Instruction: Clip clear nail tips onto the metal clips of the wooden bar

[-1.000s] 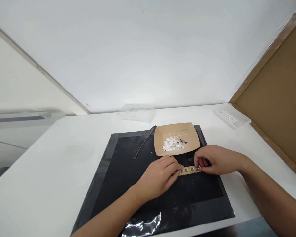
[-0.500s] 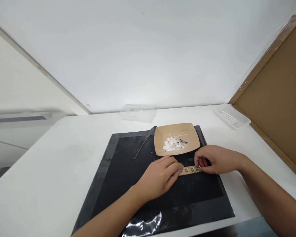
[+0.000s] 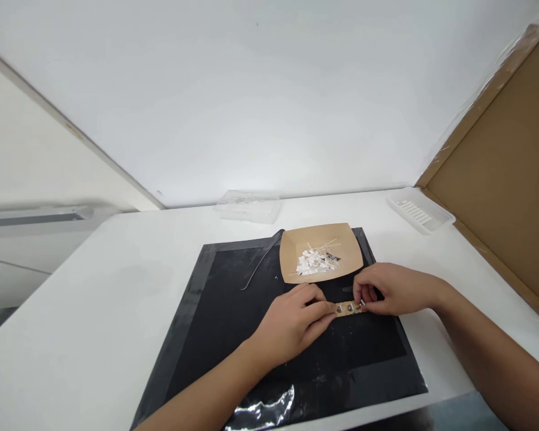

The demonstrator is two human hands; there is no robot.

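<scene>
Over the feed I see the tan strip [image 3: 345, 309] on the black mat [image 3: 233, 317], my left hand [image 3: 290, 323] gripping its left end, my right hand [image 3: 393, 290] pinching a small shiny piece [image 3: 362, 303] at its other end, the cardboard tray [image 3: 350, 251] just beyond.

At lower centre, the mat [image 3: 233, 317] is black with a grey border [image 3: 172, 341], the strip [image 3: 345, 312] tan dotted silver, the tray [image 3: 291, 244] light brown, its scraps [image 3: 311, 263] white. At right, the cardboard [image 3: 507, 155] is brown.

Left fingers [image 3: 320, 309], right fingers [image 3: 363, 280] on tan strip [image 3: 345, 311] — paper tray [image 3: 350, 246] just beyond
</scene>
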